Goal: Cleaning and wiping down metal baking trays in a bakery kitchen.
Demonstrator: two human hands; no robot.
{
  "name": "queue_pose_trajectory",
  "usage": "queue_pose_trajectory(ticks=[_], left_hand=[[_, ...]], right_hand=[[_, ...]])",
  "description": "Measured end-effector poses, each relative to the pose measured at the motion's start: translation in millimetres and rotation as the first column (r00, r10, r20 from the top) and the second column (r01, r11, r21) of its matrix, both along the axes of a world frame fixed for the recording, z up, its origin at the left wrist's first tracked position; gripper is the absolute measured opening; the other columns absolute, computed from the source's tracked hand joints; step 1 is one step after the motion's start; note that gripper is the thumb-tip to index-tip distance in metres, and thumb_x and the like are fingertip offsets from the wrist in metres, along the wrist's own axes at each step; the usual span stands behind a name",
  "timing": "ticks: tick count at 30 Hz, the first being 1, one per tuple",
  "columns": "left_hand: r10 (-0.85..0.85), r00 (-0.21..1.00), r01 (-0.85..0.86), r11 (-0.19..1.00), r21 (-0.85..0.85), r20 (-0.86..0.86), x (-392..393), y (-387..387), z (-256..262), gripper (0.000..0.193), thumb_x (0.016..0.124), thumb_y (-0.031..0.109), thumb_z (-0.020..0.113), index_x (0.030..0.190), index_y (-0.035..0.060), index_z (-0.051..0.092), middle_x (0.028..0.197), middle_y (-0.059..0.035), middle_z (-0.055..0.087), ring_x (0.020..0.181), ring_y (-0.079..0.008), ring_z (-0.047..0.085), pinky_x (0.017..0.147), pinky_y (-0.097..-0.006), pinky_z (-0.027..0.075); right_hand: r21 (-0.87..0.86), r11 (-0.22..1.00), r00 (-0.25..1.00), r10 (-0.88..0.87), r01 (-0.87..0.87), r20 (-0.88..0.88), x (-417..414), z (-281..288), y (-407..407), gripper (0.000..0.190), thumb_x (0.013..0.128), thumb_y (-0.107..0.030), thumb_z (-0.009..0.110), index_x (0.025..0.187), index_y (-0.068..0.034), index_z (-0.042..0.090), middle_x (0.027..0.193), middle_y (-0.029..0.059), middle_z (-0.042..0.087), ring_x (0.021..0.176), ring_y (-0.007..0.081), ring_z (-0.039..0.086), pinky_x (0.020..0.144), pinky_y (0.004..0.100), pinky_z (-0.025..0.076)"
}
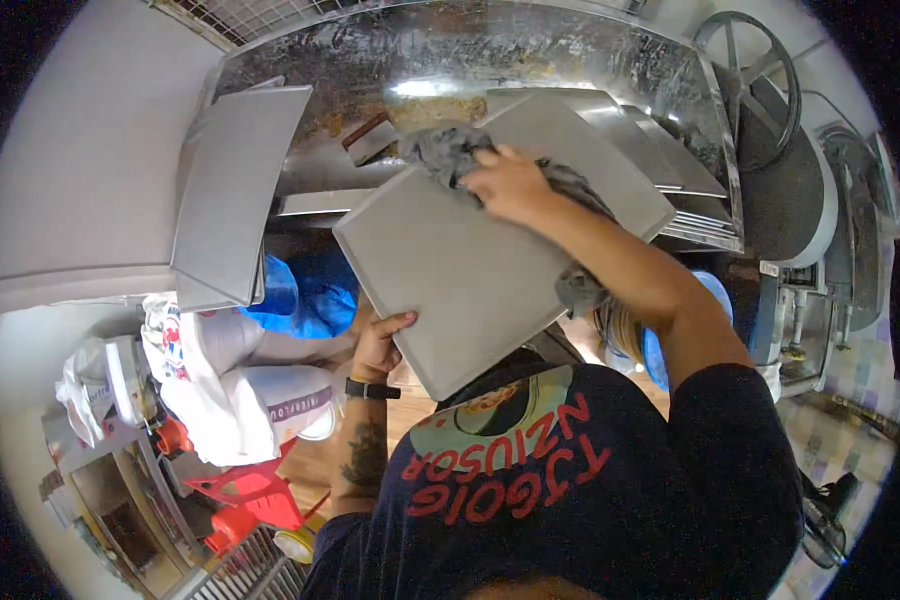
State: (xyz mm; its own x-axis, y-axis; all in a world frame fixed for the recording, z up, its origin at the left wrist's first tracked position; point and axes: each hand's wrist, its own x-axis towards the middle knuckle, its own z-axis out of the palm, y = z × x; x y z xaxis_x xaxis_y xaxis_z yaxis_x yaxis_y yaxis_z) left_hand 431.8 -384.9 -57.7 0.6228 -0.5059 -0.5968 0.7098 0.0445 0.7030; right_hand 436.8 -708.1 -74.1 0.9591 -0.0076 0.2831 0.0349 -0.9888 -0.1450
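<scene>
A flat grey metal baking tray with a low raised rim is tilted in front of me, its far part over the worktable. My left hand grips the tray's near left edge, thumb on the upper face. With my right hand I press a crumpled grey cloth onto the tray's far left edge; part of the cloth trails behind my wrist and forearm. Just beyond that edge lies a bench scraper with a brown handle. The tray's underside is hidden.
The worn metal worktable carries stacked trays on the right. More trays stand together at the left. A machine with a spoked handwheel is at far right. White sacks, blue plastic and a red plastic item sit lower left.
</scene>
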Motion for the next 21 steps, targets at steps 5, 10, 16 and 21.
queue_pose_trajectory(ticks=[5,10,16,21], left_hand=[[-0.016,0.999,0.016,1.000,0.020,0.028,-1.5,-0.9,-6.5,0.039,0.081,0.008,0.065,0.118,-0.0011,0.056,0.104,-0.0116,0.065,0.085,-0.0192,0.063,0.078,-0.0285,0.050],[0.173,0.943,-0.219,0.966,0.140,0.284,-0.1,-16.6,-18.6,0.033,0.089,0.018,0.058,0.116,0.0000,0.056,0.104,-0.0090,0.064,0.089,-0.0176,0.061,0.081,-0.0274,0.049],[0.233,0.954,-0.246,0.968,0.053,0.189,12.7,-5.9,-17.9,0.030,0.096,0.030,0.048,0.109,0.0043,0.058,0.095,-0.0045,0.062,0.088,-0.0137,0.057,0.080,-0.0253,0.045],[0.097,0.916,-0.205,0.948,0.244,0.389,24.2,1.8,-28.8,0.032,0.098,0.033,0.043,0.103,0.0059,0.058,0.091,-0.0027,0.059,0.082,-0.0123,0.053,0.076,-0.0250,0.042]], right_hand=[[-0.172,0.866,0.874,-0.484,0.470,-0.045,9.4,-2.2,-104.4,0.027,0.083,-0.025,0.051,0.106,-0.021,0.065,0.103,0.0063,0.057,0.093,0.0299,0.049,0.079,0.0441,0.044],[-0.059,0.982,0.982,-0.174,0.179,0.075,7.6,7.5,75.6,0.015,0.080,-0.018,0.051,0.086,-0.011,0.063,0.080,0.0093,0.056,0.075,0.0270,0.050,0.068,0.0407,0.045],[0.078,0.953,0.944,0.302,-0.294,-0.135,-62.4,29.1,122.3,0.016,0.076,-0.023,0.057,0.087,-0.018,0.066,0.101,0.0042,0.055,0.091,0.0267,0.048,0.069,0.0480,0.042],[-0.259,0.867,0.873,-0.468,0.425,-0.134,-58.5,46.3,-70.6,0.025,0.082,-0.030,0.052,0.103,-0.022,0.064,0.098,0.0116,0.056,0.080,0.0326,0.057,0.065,0.0465,0.045]])
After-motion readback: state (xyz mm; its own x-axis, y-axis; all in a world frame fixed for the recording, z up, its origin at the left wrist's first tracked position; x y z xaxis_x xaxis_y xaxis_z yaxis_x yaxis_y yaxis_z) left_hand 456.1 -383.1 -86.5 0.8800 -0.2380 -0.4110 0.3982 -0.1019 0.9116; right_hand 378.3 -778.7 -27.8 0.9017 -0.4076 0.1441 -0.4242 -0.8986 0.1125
